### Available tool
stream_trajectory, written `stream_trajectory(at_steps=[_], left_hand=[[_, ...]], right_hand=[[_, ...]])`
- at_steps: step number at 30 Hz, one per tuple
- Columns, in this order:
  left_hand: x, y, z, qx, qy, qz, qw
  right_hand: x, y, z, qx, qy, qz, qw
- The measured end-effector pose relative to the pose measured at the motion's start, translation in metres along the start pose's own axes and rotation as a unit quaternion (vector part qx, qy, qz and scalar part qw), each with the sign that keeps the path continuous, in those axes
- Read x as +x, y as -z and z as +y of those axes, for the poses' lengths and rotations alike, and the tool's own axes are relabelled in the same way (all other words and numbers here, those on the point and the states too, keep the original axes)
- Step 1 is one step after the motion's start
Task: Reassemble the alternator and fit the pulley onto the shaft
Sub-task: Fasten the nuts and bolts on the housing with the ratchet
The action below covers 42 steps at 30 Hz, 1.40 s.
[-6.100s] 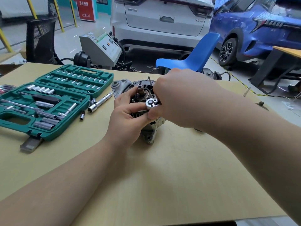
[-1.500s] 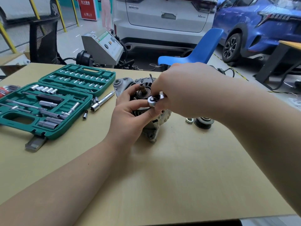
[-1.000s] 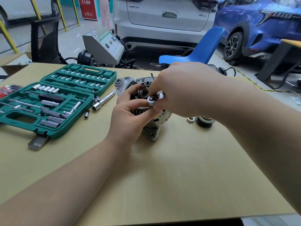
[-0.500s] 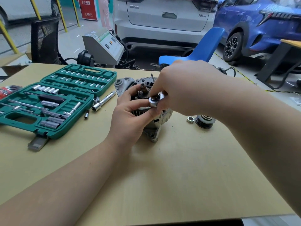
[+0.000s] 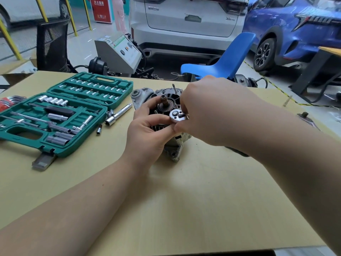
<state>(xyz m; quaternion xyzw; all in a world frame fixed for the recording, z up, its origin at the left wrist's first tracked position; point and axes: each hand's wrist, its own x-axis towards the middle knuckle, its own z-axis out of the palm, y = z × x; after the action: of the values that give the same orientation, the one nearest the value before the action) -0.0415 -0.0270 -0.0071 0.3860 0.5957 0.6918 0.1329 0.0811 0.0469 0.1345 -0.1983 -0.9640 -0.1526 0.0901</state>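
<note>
Left hand (image 5: 147, 132) curled around grey finned metal alternator (image 5: 162, 115), right hand (image 5: 208, 111) gripping chrome ratchet head (image 5: 177, 115) near bare shaft (image 5: 164, 100)

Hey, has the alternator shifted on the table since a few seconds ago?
No. The alternator sits just right of the green tool case and the loose extension bar, with the same gap as earlier. Only the head camera shifted.

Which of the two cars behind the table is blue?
The car on the right is blue, parked behind the blue chair. The other car, straight behind the table, is white.
</note>
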Motion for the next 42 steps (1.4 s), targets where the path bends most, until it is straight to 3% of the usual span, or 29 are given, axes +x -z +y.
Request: stream_trajectory(at_steps=[6, 10, 18, 21, 24, 33, 39, 42], left_hand=[[0.0, 0.0, -0.001, 0.0, 0.001, -0.001, 1.0], [0.0, 0.002, -0.003, 0.007, 0.003, -0.014, 1.0], [0.001, -0.002, -0.001, -0.001, -0.006, 0.008, 1.0], [0.001, 0.0, -0.003, -0.016, 0.009, -0.005, 1.0], [0.001, 0.0, -0.004, -0.018, 0.014, -0.008, 1.0], [0.0, -0.001, -0.002, -0.024, -0.01, 0.011, 1.0], [0.001, 0.002, -0.005, -0.033, 0.009, -0.005, 0.999], [-0.001, 0.0, -0.001, -0.019, -0.002, 0.0, 1.0]], right_hand=[[0.007, 0.004, 0.01, -0.03, 0.045, -0.035, 0.998], [0.013, 0.012, 0.023, 0.023, 0.082, -0.095, 0.992], [0.001, 0.001, 0.0, 0.022, 0.018, -0.05, 0.998], [0.01, 0.005, 0.009, -0.019, 0.042, -0.048, 0.998], [0.014, 0.016, 0.018, 0.004, 0.08, -0.097, 0.992], [0.006, 0.005, -0.003, -0.045, 0.024, -0.071, 0.996], [0.018, 0.017, 0.015, -0.008, 0.064, -0.102, 0.993], [0.012, 0.015, 0.012, -0.007, 0.049, -0.077, 0.996]])
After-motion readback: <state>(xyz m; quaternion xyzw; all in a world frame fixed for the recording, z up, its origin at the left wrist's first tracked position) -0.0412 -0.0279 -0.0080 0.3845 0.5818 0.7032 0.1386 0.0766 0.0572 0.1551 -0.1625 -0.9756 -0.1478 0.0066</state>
